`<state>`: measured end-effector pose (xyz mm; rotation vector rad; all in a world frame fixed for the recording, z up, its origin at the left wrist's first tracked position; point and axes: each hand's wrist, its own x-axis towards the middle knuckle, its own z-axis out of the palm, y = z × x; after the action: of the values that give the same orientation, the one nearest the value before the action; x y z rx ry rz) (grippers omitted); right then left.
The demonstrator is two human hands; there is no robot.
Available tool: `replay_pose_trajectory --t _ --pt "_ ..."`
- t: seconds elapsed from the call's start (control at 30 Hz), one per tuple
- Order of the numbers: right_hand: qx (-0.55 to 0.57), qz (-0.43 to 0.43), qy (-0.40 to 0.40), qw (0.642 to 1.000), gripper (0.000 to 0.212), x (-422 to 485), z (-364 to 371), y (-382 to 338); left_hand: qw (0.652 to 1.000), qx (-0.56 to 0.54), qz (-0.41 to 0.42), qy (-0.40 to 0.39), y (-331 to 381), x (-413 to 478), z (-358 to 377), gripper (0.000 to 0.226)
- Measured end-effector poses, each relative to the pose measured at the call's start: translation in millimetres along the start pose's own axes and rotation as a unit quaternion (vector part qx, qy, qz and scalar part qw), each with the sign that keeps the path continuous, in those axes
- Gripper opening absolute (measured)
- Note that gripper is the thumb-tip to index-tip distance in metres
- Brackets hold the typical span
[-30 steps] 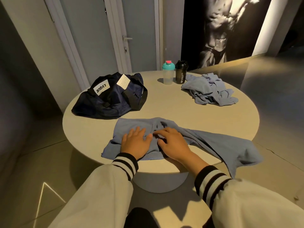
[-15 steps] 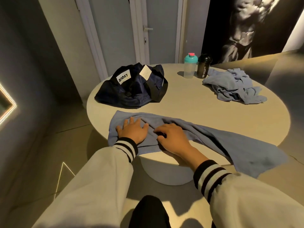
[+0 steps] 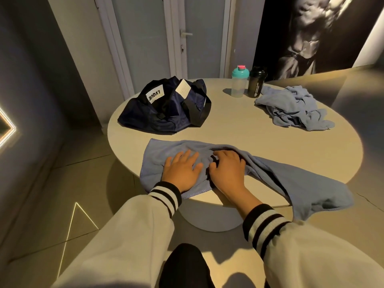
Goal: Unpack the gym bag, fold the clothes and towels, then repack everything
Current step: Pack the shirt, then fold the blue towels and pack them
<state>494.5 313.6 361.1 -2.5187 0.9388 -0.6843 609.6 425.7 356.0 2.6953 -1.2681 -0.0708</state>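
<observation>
While both palms sit on the blue towel [image 3: 291,179], the left hand [image 3: 182,171] lies flat with straight fingers fanned wide, pressing the cloth onto the tabletop [image 3: 239,129]. Right beside it, almost touching, the right hand [image 3: 227,170] has its fingers loosely bent, tips pushing down on a bunched ridge of the fabric.

The towel is at the 6 o'clock edge of the round tabletop. Its left part is fairly flat, and its right end spills over the rim at about 4 o'clock and hangs free.

Against half a second ago, very little has changed. Both hands are on the same stretch of towel, still side by side, and the ridge still runs under the right fingertips.

Both forearms reach in from 6 o'clock in pale sleeves with black-striped cuffs, wrists low, backs of the hands up.

The dark gym bag [image 3: 164,109] slumps at 10 o'clock. A teal-lidded bottle [image 3: 239,82] and a black shaker [image 3: 256,82] stand together at 12 to 1 o'clock. A crumpled blue garment [image 3: 291,109] lies at 2 o'clock, touching the shaker's base.
</observation>
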Motion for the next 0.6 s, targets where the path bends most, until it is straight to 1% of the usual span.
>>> replay_pose_trajectory --t 0.07,0.13,0.2,0.23,0.27,0.3,0.33,0.37,0.4,0.43,0.47,0.53,0.6 --pt "0.057 -0.004 -0.006 0.998 0.034 -0.8 -3.3 1.0 0.999 -0.001 -0.016 -0.028 -7.5 5.5 -5.3 0.055" --pt "0.124 -0.015 -0.03 0.992 0.032 -2.6 -8.9 0.7 0.998 0.004 -0.048 -0.05 -14.9 11.2 -11.4 0.053" --pt "0.138 -0.027 -0.031 0.99 0.03 -6.2 -15.2 2.5 0.994 0.031 -0.086 -0.059 -17.0 16.7 -19.2 0.058" --pt "0.112 -0.032 -0.01 0.993 0.029 -7.5 -18.4 5.5 0.993 0.049 -0.097 -0.047 -12.6 18.9 -21.4 0.06" --pt "0.067 -0.038 0.018 0.997 0.028 -8.2 -21.4 10.1 0.994 0.055 -0.094 -0.016 -2.8 19.3 -21.7 0.057" --pt "0.021 -0.039 0.04 0.998 0.028 -8.5 -24.9 15.1 0.997 0.031 -0.067 0.027 10.9 19.3 -19.3 0.05" --pt "-0.015 -0.037 0.049 0.998 0.027 -8.3 -29.4 20.9 0.997 -0.026 -0.026 0.066 27.7 18.5 -14.4 0.044" --pt "-0.04 -0.03 0.048 0.998 0.026 -7.4 -34.4 27.5 0.991 -0.105 0.016 0.087 47.0 15.1 -9.7 0.04" --pt "-0.059 -0.019 0.042 0.997 0.025 -6.5 -40.1 34.3 0.981 -0.17 0.043 0.088 65.3 11.2 -4.5 0.039" --pt "-0.076 -0.004 0.033 0.997 0.025 -5.0 -45.8 41.0 0.975 -0.199 0.055 0.086 81.4 8.3 0.0 0.038" --pt "-0.095 0.012 0.023 0.995 0.025 -3.7 -51.7 48.0 0.975 -0.192 0.055 0.094 93.1 8.2 4.6 0.038" --pt "-0.133 0.042 -0.001 0.99 0.029 -0.8 -63.4 60.6 0.984 -0.147 0.024 0.1 106.0 13.0 9.7 0.042" --pt "-0.157 0.061 -0.037 0.985 0.031 1.3 -71.8 69.6 0.992 -0.107 0.014 0.066 108.9 20.9 14.8 0.052"
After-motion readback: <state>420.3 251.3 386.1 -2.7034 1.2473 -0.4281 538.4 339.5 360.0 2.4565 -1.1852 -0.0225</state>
